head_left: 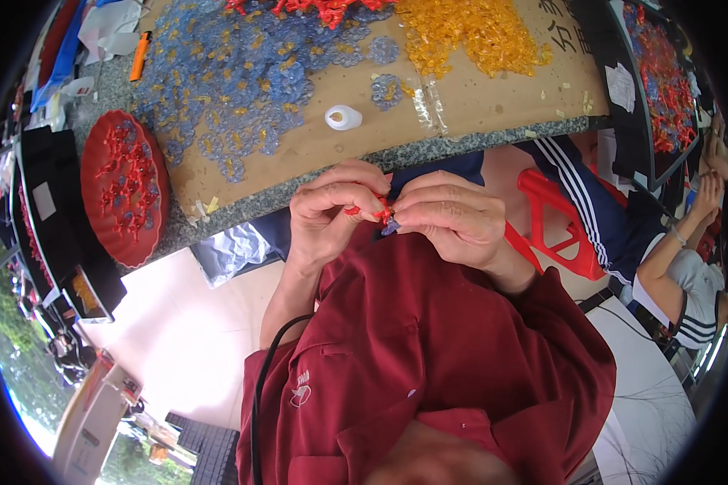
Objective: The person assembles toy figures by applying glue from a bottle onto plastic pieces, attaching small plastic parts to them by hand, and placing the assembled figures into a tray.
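In front of my chest, just off the table's near edge, my two hands meet fingertip to fingertip. My left hand (337, 207) pinches a small red plastic piece (384, 213) between thumb and fingers. Closed in a pinch from the other side, my right hand (453, 217) has a small purple-blue translucent piece (391, 227) at its fingertips, touching the red one. Fingers cover much of both pieces, so I cannot tell how they join. On the table beyond lies a wide spread of translucent blue plastic pieces (251, 73) with yellow bits among them.
A white squeeze bottle (344, 118) sits on the cardboard sheet (493, 105). Yellow pieces (477, 36) and red pieces (315, 6) are heaped behind. A red scalloped tray (93, 212) of pieces stands left, near an orange lighter (141, 56). Right: a red stool (570, 257) and another person's arm (673, 259).
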`<action>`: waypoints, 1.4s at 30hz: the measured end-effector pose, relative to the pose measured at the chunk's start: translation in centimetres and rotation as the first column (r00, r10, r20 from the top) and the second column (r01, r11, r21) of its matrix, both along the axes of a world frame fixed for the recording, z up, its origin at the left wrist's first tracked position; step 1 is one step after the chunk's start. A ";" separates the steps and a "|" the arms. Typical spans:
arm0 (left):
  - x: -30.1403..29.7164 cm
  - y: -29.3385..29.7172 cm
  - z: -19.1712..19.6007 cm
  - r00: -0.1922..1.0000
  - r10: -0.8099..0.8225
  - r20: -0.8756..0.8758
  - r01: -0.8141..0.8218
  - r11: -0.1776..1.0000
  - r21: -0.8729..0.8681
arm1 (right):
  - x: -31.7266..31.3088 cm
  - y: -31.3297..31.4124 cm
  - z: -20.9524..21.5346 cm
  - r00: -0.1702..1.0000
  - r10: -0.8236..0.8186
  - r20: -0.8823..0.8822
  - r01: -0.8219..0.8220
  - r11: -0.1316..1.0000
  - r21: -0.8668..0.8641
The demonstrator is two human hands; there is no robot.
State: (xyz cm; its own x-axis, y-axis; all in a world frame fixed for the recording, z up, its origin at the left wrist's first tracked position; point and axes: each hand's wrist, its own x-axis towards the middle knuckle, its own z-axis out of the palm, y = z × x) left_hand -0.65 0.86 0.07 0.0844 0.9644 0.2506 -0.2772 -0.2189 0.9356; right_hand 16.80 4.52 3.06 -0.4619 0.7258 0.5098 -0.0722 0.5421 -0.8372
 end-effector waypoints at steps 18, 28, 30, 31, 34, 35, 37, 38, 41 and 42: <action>-19.9 0.1 10.1 0.286 0.639 -0.714 -0.789 0.580 0.203 | 0.2 1.6 0.6 0.973 -0.161 0.164 0.194 0.958 -0.211; -34.5 4.8 4.7 -0.103 0.080 -0.991 -0.805 0.579 0.130 | 0.7 2.6 -0.7 0.922 -0.274 0.274 0.328 0.929 -0.172; -33.7 4.6 5.4 -0.336 0.000 -0.942 -0.805 0.518 0.288 | 0.5 2.7 -0.5 0.900 -0.305 0.310 0.372 0.909 -0.187; -30.0 5.2 7.4 -0.345 0.124 -0.930 -0.759 0.546 0.354 | 0.3 2.7 -0.4 0.896 -0.305 0.324 0.383 0.898 -0.215; -18.3 8.1 8.6 0.172 0.461 -0.870 -0.699 0.680 0.222 | -1.0 3.4 -0.2 0.900 -0.265 0.347 0.341 0.923 -0.177; -15.3 9.1 8.1 0.252 0.472 -0.845 -0.578 0.774 0.260 | -1.6 3.6 -0.4 0.897 -0.271 0.349 0.347 0.921 -0.176; -10.0 11.5 7.2 0.341 0.427 -0.837 -0.355 0.883 0.306 | -2.8 3.9 -1.5 0.898 -0.325 0.297 0.309 0.946 0.103; -8.6 12.8 6.1 0.303 0.480 -0.823 -0.246 0.874 0.419 | -3.4 4.0 -1.4 0.898 -0.327 0.295 0.310 0.945 0.104; -6.3 15.6 4.9 0.216 0.530 -0.820 -0.043 0.844 0.534 | -5.0 4.3 -1.4 0.882 -0.350 0.317 0.293 0.932 0.214; -5.9 16.3 4.7 0.161 0.525 -0.836 0.044 0.842 0.537 | -5.2 4.4 -1.8 0.879 -0.358 0.315 0.301 0.929 0.215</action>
